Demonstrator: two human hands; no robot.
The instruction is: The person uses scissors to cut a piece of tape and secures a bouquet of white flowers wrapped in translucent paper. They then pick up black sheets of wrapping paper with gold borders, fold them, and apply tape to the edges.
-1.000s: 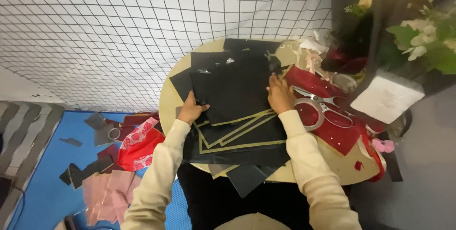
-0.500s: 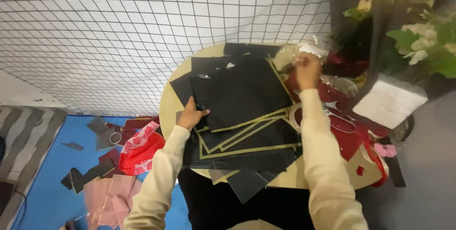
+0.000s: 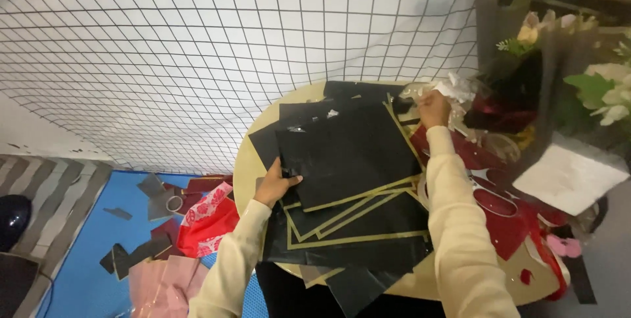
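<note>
A stack of black wrapping sheets with gold borders (image 3: 348,160) lies on a round cream table (image 3: 246,160). My left hand (image 3: 276,183) grips the left edge of the top sheets, thumb on top. My right hand (image 3: 434,108) is stretched to the far right of the table, fingers closed on crumpled clear and white wrapping (image 3: 457,87) beside a dark bouquet. Both arms wear cream sleeves.
Red sheets (image 3: 506,219) and scissors with pale handles (image 3: 493,200) lie on the table's right side. Bouquets (image 3: 578,75) and a white paper block (image 3: 568,173) stand at the right. A white wire grid (image 3: 230,48) backs the table. Scraps and a red bag (image 3: 207,223) litter the blue floor.
My right hand moved from the stack's right edge up and away to the wrapping at the table's far right. My left hand stayed on the stack's left edge.
</note>
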